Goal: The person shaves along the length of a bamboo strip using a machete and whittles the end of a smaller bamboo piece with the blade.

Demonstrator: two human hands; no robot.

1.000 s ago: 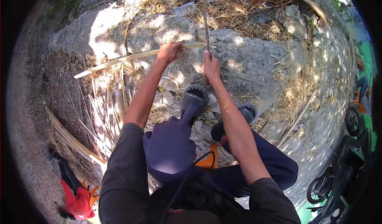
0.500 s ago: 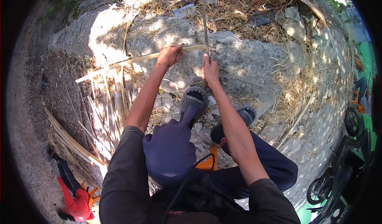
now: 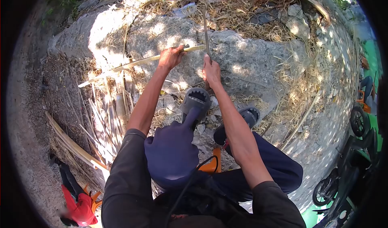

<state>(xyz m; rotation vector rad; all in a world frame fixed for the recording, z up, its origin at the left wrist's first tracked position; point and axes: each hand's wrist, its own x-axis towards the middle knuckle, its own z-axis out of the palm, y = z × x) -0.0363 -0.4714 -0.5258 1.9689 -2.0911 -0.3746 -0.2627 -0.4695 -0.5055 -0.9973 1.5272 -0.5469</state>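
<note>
My left hand (image 3: 171, 58) is closed around a long, pale bamboo strip (image 3: 139, 61), whose far end slopes down to the left. The strip's right end meets the blade of a long knife (image 3: 206, 33). My right hand (image 3: 212, 72) grips the knife's handle, thumb laid along it, with the narrow blade pointing away from me. Both hands are above a large grey rock (image 3: 246, 62). Whether the blade has cut into the strip is too small to tell.
Split bamboo strips (image 3: 101, 127) lie in a heap at left, beside longer curved pieces (image 3: 74, 145). Dry shavings (image 3: 242, 21) cover the ground beyond the rock. My sandalled foot (image 3: 196, 102) is just below the hands. A person in red (image 3: 79, 205) sits lower left; motorbikes (image 3: 343, 179) stand at right.
The knife blade and the strip's right end have shifted slightly left. Both hands keep their grips and have barely moved.
</note>
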